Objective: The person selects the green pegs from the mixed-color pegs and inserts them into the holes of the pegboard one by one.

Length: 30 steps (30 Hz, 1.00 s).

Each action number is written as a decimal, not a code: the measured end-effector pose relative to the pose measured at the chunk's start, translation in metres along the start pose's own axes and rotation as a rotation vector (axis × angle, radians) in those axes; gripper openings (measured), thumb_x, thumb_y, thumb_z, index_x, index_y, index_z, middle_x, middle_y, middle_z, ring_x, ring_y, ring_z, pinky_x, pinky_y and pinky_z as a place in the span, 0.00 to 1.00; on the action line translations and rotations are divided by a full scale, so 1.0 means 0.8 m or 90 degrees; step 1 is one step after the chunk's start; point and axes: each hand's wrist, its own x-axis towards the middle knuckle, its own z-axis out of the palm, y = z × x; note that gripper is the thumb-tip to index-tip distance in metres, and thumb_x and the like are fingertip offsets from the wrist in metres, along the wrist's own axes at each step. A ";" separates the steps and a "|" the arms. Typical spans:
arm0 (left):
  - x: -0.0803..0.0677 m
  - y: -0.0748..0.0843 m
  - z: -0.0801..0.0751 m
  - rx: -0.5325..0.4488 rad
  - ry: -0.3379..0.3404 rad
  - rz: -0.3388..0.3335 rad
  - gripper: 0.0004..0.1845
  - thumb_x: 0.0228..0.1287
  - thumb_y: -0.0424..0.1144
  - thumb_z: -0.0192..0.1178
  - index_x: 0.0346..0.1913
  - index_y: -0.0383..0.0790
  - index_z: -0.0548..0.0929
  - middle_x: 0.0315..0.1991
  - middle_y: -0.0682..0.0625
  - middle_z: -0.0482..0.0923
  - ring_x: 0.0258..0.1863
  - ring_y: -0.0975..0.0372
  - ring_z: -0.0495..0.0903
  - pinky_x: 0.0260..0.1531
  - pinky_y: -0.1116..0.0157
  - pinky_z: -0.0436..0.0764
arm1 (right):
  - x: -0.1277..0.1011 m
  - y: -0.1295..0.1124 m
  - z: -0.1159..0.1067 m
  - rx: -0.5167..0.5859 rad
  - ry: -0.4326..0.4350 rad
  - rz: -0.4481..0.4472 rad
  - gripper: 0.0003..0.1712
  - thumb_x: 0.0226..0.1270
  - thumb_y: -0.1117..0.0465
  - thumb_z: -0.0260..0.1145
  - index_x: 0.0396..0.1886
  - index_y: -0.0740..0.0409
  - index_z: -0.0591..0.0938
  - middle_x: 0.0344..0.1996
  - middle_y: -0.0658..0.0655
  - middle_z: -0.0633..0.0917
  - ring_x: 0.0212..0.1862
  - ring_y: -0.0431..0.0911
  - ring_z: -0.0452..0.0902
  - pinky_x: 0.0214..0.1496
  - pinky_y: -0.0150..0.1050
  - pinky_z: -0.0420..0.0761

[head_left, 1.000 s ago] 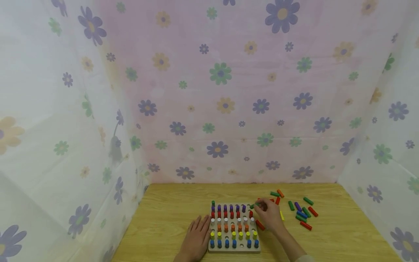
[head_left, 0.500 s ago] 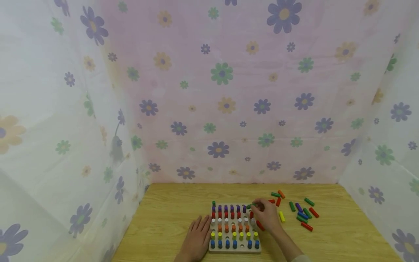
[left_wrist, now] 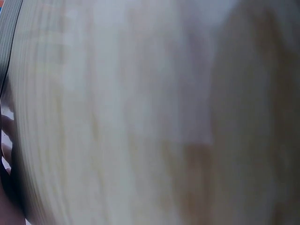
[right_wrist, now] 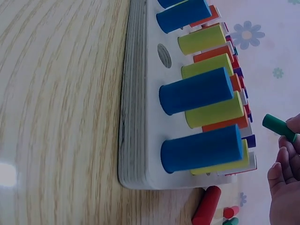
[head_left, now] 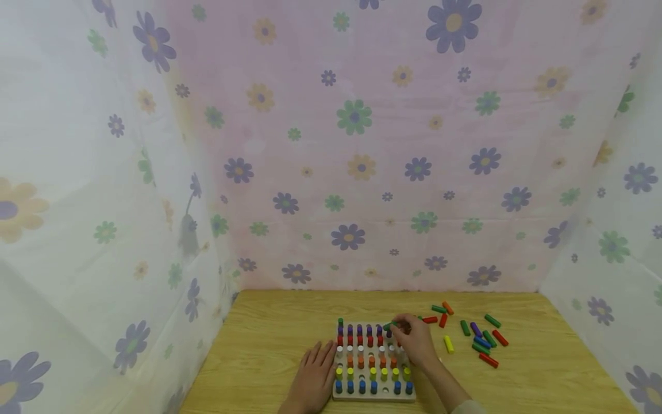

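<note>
A wooden pegboard (head_left: pixel 373 395) with rows of purple, red, white, orange, yellow and blue pegs lies on the table. My right hand (head_left: pixel 414 340) pinches a green peg (head_left: pixel 389 326) over the board's far right corner. The right wrist view shows that green peg (right_wrist: pixel 278 127) at my fingertips, beyond the blue peg (right_wrist: pixel 201 148) row. My left hand (head_left: pixel 315 374) rests flat on the table against the board's left edge. The left wrist view is only blurred wood.
Several loose pegs lie on the table right of the board: a yellow one (head_left: pixel 448 344), green (head_left: pixel 492 320), red (head_left: pixel 488 360), orange (head_left: pixel 447 307). Flowered cloth walls (head_left: pixel 357 144) close in the table on three sides.
My right hand has carried the green peg leftward over the board's far row. The left hand has stayed put.
</note>
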 end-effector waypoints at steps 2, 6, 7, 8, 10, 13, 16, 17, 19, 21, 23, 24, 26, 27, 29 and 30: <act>0.000 -0.002 0.002 0.000 0.012 0.007 0.32 0.85 0.56 0.32 0.79 0.44 0.66 0.77 0.46 0.64 0.77 0.42 0.59 0.73 0.37 0.57 | 0.001 -0.001 0.003 0.001 -0.001 -0.013 0.05 0.66 0.68 0.72 0.41 0.60 0.86 0.30 0.51 0.82 0.33 0.42 0.76 0.32 0.32 0.80; 0.001 -0.005 0.005 0.003 0.027 0.015 0.31 0.85 0.55 0.33 0.78 0.44 0.66 0.76 0.46 0.65 0.76 0.41 0.60 0.71 0.36 0.59 | 0.006 -0.002 0.009 -0.008 -0.003 -0.024 0.05 0.66 0.69 0.72 0.40 0.60 0.86 0.29 0.50 0.82 0.32 0.41 0.75 0.32 0.32 0.79; 0.000 -0.005 0.005 0.005 0.025 0.015 0.31 0.85 0.55 0.33 0.79 0.44 0.66 0.76 0.46 0.65 0.76 0.41 0.60 0.71 0.36 0.59 | 0.007 -0.002 0.010 -0.013 -0.004 -0.022 0.05 0.66 0.69 0.72 0.40 0.60 0.86 0.29 0.49 0.82 0.32 0.41 0.75 0.33 0.31 0.79; 0.000 -0.004 0.004 0.004 0.018 0.012 0.31 0.85 0.55 0.33 0.79 0.44 0.66 0.77 0.46 0.65 0.76 0.42 0.60 0.72 0.36 0.58 | 0.008 -0.002 0.012 -0.016 -0.006 -0.018 0.05 0.66 0.68 0.72 0.40 0.60 0.86 0.29 0.49 0.82 0.32 0.41 0.75 0.33 0.31 0.79; 0.000 -0.002 0.002 0.006 0.004 0.005 0.32 0.85 0.56 0.32 0.79 0.44 0.65 0.77 0.47 0.64 0.77 0.43 0.59 0.73 0.37 0.57 | 0.010 -0.002 0.015 -0.024 -0.012 -0.010 0.04 0.66 0.68 0.72 0.40 0.60 0.86 0.29 0.49 0.82 0.32 0.42 0.76 0.32 0.32 0.79; 0.000 0.001 -0.002 0.007 -0.016 -0.004 0.32 0.84 0.57 0.31 0.80 0.45 0.64 0.78 0.48 0.63 0.78 0.44 0.57 0.74 0.38 0.56 | 0.010 -0.004 0.018 -0.032 -0.025 0.006 0.04 0.67 0.67 0.71 0.41 0.60 0.86 0.30 0.50 0.82 0.33 0.43 0.75 0.32 0.32 0.79; 0.000 0.002 -0.003 0.010 -0.022 -0.007 0.32 0.85 0.57 0.31 0.80 0.45 0.64 0.78 0.48 0.62 0.78 0.45 0.57 0.75 0.39 0.56 | 0.009 -0.006 0.021 -0.027 -0.039 0.018 0.04 0.69 0.67 0.70 0.41 0.60 0.86 0.30 0.50 0.82 0.33 0.43 0.75 0.31 0.33 0.78; 0.000 0.002 -0.003 0.011 -0.024 -0.007 0.32 0.85 0.57 0.31 0.80 0.45 0.64 0.78 0.48 0.62 0.78 0.45 0.57 0.75 0.39 0.56 | 0.009 -0.006 0.022 -0.025 -0.041 0.019 0.04 0.69 0.67 0.70 0.41 0.60 0.85 0.30 0.50 0.82 0.33 0.43 0.75 0.31 0.33 0.78; -0.001 0.003 -0.004 0.010 -0.025 -0.008 0.32 0.85 0.56 0.32 0.79 0.45 0.64 0.78 0.48 0.63 0.78 0.45 0.57 0.75 0.40 0.56 | 0.008 -0.007 0.023 -0.022 -0.042 0.013 0.04 0.69 0.67 0.70 0.41 0.60 0.85 0.30 0.50 0.82 0.33 0.43 0.75 0.31 0.33 0.78; -0.001 0.004 -0.006 0.009 -0.027 -0.009 0.31 0.85 0.56 0.33 0.79 0.45 0.64 0.78 0.48 0.63 0.78 0.45 0.57 0.75 0.40 0.56 | 0.009 -0.008 0.025 -0.025 -0.040 -0.008 0.04 0.68 0.67 0.70 0.41 0.61 0.85 0.29 0.50 0.82 0.32 0.43 0.75 0.31 0.33 0.78; -0.002 0.005 -0.007 0.010 -0.027 -0.009 0.31 0.85 0.56 0.33 0.79 0.45 0.64 0.78 0.48 0.63 0.78 0.45 0.57 0.74 0.40 0.56 | 0.010 -0.008 0.027 -0.030 -0.036 -0.019 0.04 0.66 0.67 0.71 0.40 0.60 0.86 0.29 0.49 0.82 0.32 0.42 0.75 0.31 0.33 0.78; -0.002 0.006 -0.007 0.010 -0.027 -0.010 0.31 0.85 0.56 0.33 0.79 0.45 0.64 0.78 0.48 0.63 0.78 0.45 0.57 0.74 0.39 0.56 | 0.010 -0.009 0.028 -0.032 -0.035 -0.025 0.04 0.66 0.68 0.71 0.39 0.60 0.86 0.29 0.49 0.82 0.32 0.42 0.75 0.31 0.33 0.78; -0.002 0.006 -0.008 0.009 -0.028 -0.011 0.31 0.85 0.55 0.33 0.79 0.45 0.65 0.78 0.48 0.63 0.78 0.45 0.57 0.74 0.39 0.56 | 0.012 -0.010 0.030 -0.040 -0.034 -0.038 0.04 0.65 0.68 0.72 0.39 0.60 0.86 0.29 0.49 0.82 0.31 0.42 0.75 0.31 0.33 0.79; -0.002 0.007 -0.008 0.009 -0.028 -0.013 0.31 0.85 0.55 0.33 0.79 0.44 0.65 0.78 0.48 0.63 0.78 0.45 0.57 0.75 0.39 0.56 | 0.013 -0.011 0.032 -0.042 -0.033 -0.035 0.04 0.65 0.68 0.72 0.39 0.60 0.86 0.28 0.49 0.82 0.31 0.41 0.75 0.32 0.32 0.79; -0.001 0.007 -0.009 0.005 -0.028 -0.016 0.31 0.85 0.56 0.33 0.79 0.44 0.65 0.78 0.48 0.63 0.78 0.45 0.57 0.75 0.39 0.56 | 0.015 -0.013 0.034 -0.051 -0.034 -0.038 0.04 0.65 0.68 0.72 0.38 0.59 0.87 0.29 0.48 0.82 0.31 0.41 0.75 0.32 0.32 0.78; -0.001 0.007 -0.010 0.004 -0.028 -0.018 0.31 0.85 0.56 0.33 0.79 0.44 0.65 0.78 0.48 0.63 0.78 0.45 0.57 0.75 0.39 0.55 | 0.016 -0.015 0.036 -0.051 -0.034 -0.042 0.04 0.65 0.68 0.72 0.38 0.60 0.87 0.29 0.48 0.83 0.31 0.41 0.75 0.32 0.32 0.79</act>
